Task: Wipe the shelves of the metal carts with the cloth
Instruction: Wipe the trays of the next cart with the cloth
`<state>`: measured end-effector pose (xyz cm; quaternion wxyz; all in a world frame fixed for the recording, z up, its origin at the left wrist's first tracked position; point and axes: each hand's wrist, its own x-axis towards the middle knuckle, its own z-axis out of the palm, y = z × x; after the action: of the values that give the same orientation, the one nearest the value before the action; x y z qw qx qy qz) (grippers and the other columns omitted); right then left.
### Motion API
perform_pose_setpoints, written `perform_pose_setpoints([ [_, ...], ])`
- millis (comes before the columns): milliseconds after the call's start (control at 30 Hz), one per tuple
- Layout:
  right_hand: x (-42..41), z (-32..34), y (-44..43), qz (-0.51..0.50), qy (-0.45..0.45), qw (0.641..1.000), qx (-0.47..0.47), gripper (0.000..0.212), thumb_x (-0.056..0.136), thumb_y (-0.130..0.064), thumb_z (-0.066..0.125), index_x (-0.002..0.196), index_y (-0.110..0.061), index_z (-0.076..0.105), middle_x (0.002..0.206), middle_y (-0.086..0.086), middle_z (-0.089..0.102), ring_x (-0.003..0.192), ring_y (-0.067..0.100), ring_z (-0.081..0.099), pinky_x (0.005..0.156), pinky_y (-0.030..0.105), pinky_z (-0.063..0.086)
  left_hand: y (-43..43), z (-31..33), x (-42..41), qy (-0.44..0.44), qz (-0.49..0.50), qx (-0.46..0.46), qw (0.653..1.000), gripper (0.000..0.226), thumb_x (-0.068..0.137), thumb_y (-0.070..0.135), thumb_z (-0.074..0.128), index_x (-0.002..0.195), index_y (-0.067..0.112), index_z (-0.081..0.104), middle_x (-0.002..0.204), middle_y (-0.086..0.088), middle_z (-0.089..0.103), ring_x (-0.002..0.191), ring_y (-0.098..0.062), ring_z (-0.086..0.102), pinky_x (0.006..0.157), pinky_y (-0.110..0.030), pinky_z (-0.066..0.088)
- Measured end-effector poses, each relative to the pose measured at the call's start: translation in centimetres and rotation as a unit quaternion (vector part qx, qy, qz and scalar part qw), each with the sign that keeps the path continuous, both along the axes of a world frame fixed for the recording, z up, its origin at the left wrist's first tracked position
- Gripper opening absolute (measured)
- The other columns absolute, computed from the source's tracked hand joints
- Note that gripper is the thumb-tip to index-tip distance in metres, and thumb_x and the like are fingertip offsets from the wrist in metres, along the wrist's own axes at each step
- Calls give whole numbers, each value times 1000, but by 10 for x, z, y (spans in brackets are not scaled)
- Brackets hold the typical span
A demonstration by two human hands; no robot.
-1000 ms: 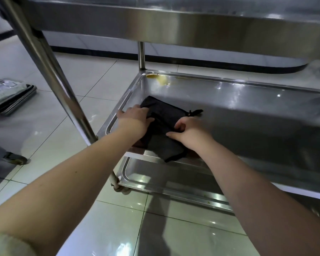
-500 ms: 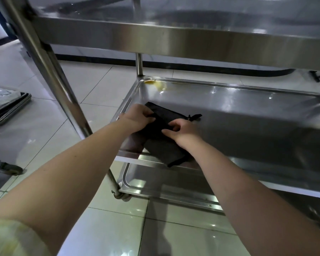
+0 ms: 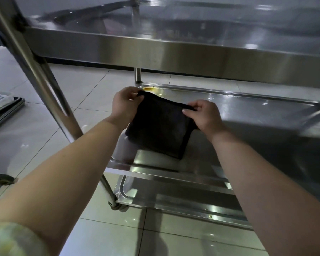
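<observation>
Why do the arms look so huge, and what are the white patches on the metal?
Head view: the wide-angle lens likely swells the near forearms; the white patches on the middle shelf and floor tiles are reflected light; the top shelf looks smeared; the black cloth shows almost no detail.

The top shelf (image 3: 155,50) runs out of frame at 12 and 3 o'clock, and the middle shelf (image 3: 248,111) at 3 o'clock. The cloth (image 3: 161,130) hides that shelf's near-left part. The left hand (image 3: 123,106) and right hand (image 3: 203,115) cover the cloth's 2 top corners. The bottom shelf (image 3: 174,198) is mostly hidden beneath. At 9 o'clock, stacked trays (image 3: 6,109) are cut off. At 8 o'clock, a dark thing (image 3: 0,179) cannot be identified. The sleeve (image 3: 9,239) at 7 o'clock is blurred.
</observation>
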<state>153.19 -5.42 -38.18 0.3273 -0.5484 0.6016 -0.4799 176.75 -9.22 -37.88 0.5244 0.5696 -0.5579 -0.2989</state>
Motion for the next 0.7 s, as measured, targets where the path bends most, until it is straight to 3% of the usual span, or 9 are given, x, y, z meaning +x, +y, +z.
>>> perform_pose_setpoints([
  [167,15,-43,-16,-24,184,983,9,17,85,-3,70,101,-6,71,103,9,70,97,22,64,82,22,43,-11,-34,-16,-236,20,49,970,20,88,24,65,106,31,70,101,8,72,99,-18,66,92,-36,50],
  [267,11,-52,-17,-31,221,975,4,17,87,-7,68,104,-9,71,105,6,70,101,22,64,87,29,48,-15,-43,-18,-269,45,43,961,22,90,24,60,110,31,68,108,7,71,105,-19,63,97,-43,45],
  [367,9,-48,-10,-50,272,961,1,22,88,-14,68,110,-12,70,112,6,66,108,26,58,93,33,46,-15,-49,-21,-321,57,43,945,35,93,26,59,128,24,59,127,-3,63,119,-27,54,102,-46,40],
  [433,17,-42,4,-71,326,940,-71,27,87,-18,67,114,-14,69,116,7,63,113,30,52,94,37,40,-12,-46,-21,-342,60,-31,937,39,93,25,59,131,22,57,132,-6,59,120,-31,53,101,-46,41],
  [500,31,-37,14,19,336,935,-115,36,88,-22,65,123,-11,65,125,10,62,121,34,51,99,38,37,-7,-45,-20,-362,-31,-81,928,36,93,23,56,129,23,60,132,-4,60,119,-31,55,101,-45,42],
  [533,40,-36,18,91,333,936,-75,45,92,-26,60,135,-11,57,138,13,54,132,36,42,107,39,32,-3,-48,-20,-396,-89,-62,912,39,95,28,52,133,26,57,138,-2,56,127,-29,50,106,-47,38],
  [600,53,-42,20,166,390,904,53,62,100,-40,43,154,-16,25,162,8,20,149,36,8,119,45,10,4,-61,-17,-505,-145,32,850,51,100,47,35,150,37,32,160,1,27,148,-23,18,119,-56,10],
  [633,56,-48,18,167,435,880,92,65,102,-46,34,157,-18,13,165,5,6,150,34,-4,120,46,0,7,-68,-15,-542,-148,69,824,56,99,54,25,153,42,17,164,3,11,151,-21,2,118,-59,-4],
  [700,57,-56,17,149,486,855,105,67,102,-52,24,157,-21,4,165,3,-4,149,32,-12,120,47,-9,9,-77,-14,-564,-141,83,809,58,97,58,14,153,46,3,164,5,-3,150,-18,-12,115,-59,-14],
])
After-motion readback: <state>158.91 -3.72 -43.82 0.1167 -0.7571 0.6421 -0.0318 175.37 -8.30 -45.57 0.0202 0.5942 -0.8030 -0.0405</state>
